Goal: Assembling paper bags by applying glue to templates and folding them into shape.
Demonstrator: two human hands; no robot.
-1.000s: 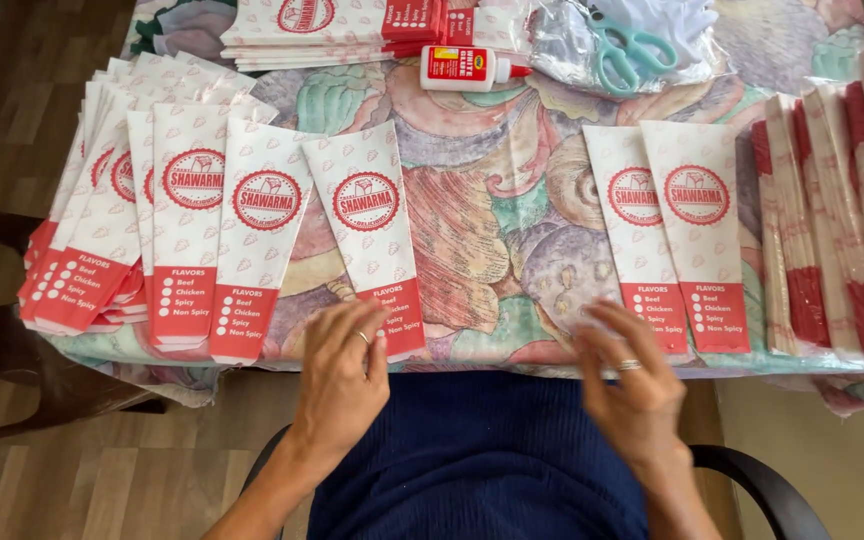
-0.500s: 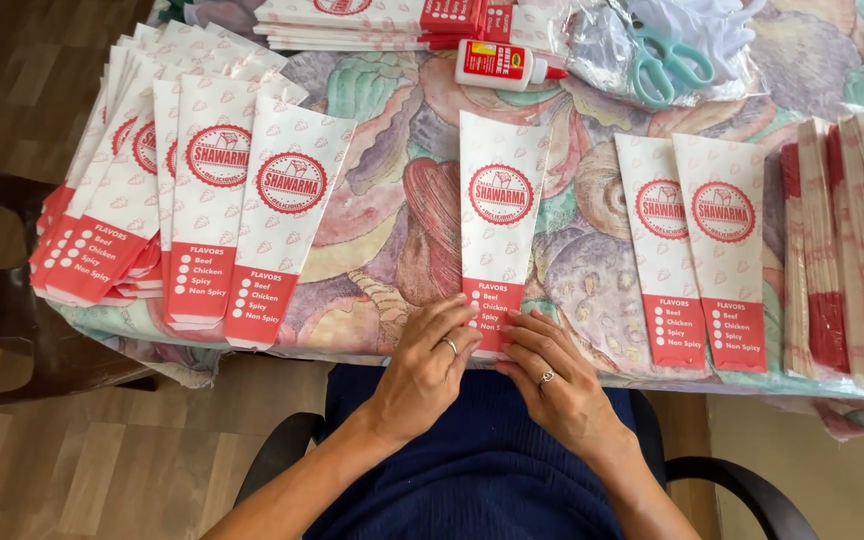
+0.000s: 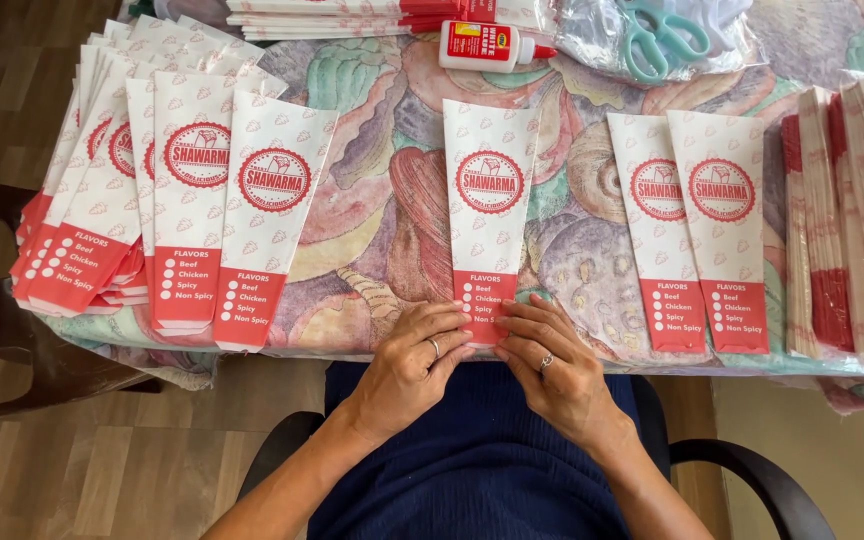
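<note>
A long white paper sleeve (image 3: 489,190) with a red round emblem and a red bottom band lies flat in the middle of the table. My left hand (image 3: 412,365) and my right hand (image 3: 552,365) both pinch its bottom end at the table's near edge, fingertips meeting on the red band. A fanned pile of the same sleeves (image 3: 142,200) lies to the left. Two more sleeves (image 3: 692,215) lie side by side to the right.
A patterned cloth (image 3: 372,200) covers the table. At the back lie a white glue bottle with a red cap (image 3: 492,45) and teal scissors (image 3: 662,35) on clear plastic. Folded red-edged sleeves (image 3: 852,220) are stacked at the far right. A dark chair (image 3: 2,340) stands at left.
A sleeve that lay next to the left pile now lies in the middle of the table. Both hands have come together on its bottom end.
</note>
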